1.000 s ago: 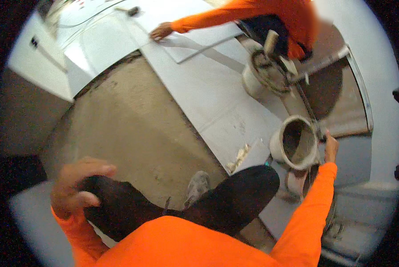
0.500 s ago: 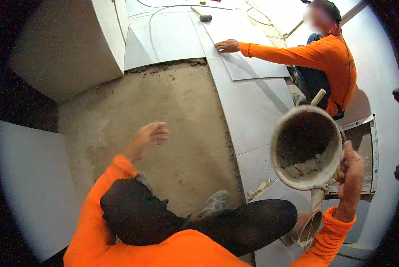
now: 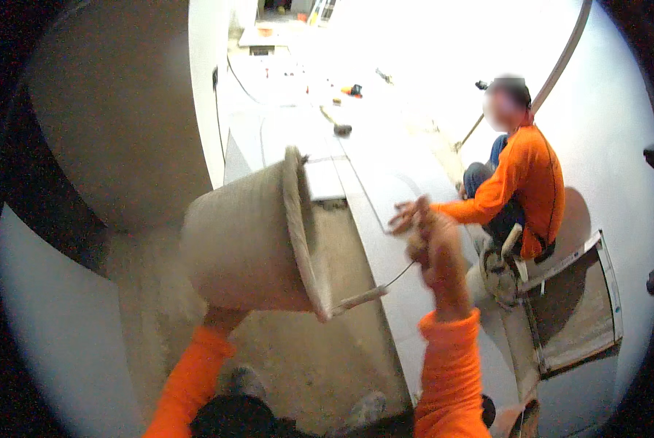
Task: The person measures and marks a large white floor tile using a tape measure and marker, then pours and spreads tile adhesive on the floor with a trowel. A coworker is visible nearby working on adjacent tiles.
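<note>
A mud-smeared pale bucket [image 3: 239, 241] is tipped on its side in midair, its rim toward the right. My left hand [image 3: 225, 319] is under its base, supporting it, with most fingers hidden behind the bucket. My right hand [image 3: 438, 259] is closed on the wire handle [image 3: 402, 271] to the right of the bucket, with a grip tube on that wire. Below both lie bare rough screed [image 3: 298, 358] and, beside it, pale large floor tiles [image 3: 407, 336].
A crouching co-worker [image 3: 531, 182] in orange reaches left over the tiles. Near them stand another bucket [image 3: 498, 285] and a framed opening [image 3: 571, 306]. A mallet [image 3: 341, 129], cables and small tools lie farther back. A wall [image 3: 122, 117] rises at left.
The bucket has been lifted from the right and swung leftward onto its side. My left hand has come under it; my right hand has moved left with the handle. The view has tilted up.
</note>
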Motion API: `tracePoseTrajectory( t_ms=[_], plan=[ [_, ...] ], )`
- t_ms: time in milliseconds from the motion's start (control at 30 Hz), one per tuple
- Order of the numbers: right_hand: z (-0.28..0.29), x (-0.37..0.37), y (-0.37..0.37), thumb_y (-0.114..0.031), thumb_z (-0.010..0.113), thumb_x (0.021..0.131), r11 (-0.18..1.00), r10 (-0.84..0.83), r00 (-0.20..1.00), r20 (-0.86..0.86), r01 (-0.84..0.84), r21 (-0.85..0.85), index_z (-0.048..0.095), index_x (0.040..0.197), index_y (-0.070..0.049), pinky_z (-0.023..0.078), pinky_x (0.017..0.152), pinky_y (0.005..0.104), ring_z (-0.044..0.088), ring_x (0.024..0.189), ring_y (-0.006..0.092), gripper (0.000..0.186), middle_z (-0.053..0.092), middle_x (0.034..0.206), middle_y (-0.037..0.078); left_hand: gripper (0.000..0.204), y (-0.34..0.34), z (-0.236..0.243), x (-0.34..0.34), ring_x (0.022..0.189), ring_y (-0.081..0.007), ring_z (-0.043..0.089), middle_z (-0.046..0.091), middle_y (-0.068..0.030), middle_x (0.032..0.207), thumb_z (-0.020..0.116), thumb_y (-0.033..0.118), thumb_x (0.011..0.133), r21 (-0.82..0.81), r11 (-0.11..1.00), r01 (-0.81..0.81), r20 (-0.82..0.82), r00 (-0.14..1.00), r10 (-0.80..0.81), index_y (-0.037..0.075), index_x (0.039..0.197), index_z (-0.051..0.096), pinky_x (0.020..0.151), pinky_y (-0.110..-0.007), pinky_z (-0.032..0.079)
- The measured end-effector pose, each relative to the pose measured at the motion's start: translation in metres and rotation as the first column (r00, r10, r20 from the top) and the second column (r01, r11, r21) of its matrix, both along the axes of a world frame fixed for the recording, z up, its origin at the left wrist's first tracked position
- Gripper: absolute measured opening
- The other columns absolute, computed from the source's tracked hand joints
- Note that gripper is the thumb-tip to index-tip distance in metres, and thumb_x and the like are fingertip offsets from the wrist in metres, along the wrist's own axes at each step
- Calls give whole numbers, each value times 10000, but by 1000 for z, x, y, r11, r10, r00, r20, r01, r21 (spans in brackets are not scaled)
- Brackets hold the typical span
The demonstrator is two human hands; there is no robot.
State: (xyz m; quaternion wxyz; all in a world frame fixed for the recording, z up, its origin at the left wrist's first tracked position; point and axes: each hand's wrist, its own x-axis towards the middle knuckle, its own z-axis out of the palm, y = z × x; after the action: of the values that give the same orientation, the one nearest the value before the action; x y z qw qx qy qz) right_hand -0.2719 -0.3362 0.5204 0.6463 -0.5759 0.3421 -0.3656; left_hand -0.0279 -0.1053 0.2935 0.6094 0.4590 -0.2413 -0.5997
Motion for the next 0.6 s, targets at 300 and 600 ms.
tracePoseTrajectory(
  t_ms=[300, 600],
  plan=[
    [-186, 68, 42, -429, 847, 857, 965, -175, 984, -18, 175, 195, 628, 854, -44, 418, 489, 290, 550, 573, 130, 442, 620, 728, 45, 711, -11, 147, 107, 1127, -275, 681, 675, -150, 1278, 811, 431, 888, -8, 945, -326, 525, 803, 281, -2, 1386, 546, 945, -400, 577],
    [-405, 9, 37, -548, 817, 848, 973, -75, 671, -738, 212, 94, 631, 787, -14, 516, 627, 427, 631, 661, 256, 569, 652, 743, 90, 762, -109, -60, 90, 1230, -290, 592, 595, -138, 1380, 737, 522, 915, 403, 912, 71, 283, 938, -198, 46, 1461, 502, 912, -452, 558]
  ],
)
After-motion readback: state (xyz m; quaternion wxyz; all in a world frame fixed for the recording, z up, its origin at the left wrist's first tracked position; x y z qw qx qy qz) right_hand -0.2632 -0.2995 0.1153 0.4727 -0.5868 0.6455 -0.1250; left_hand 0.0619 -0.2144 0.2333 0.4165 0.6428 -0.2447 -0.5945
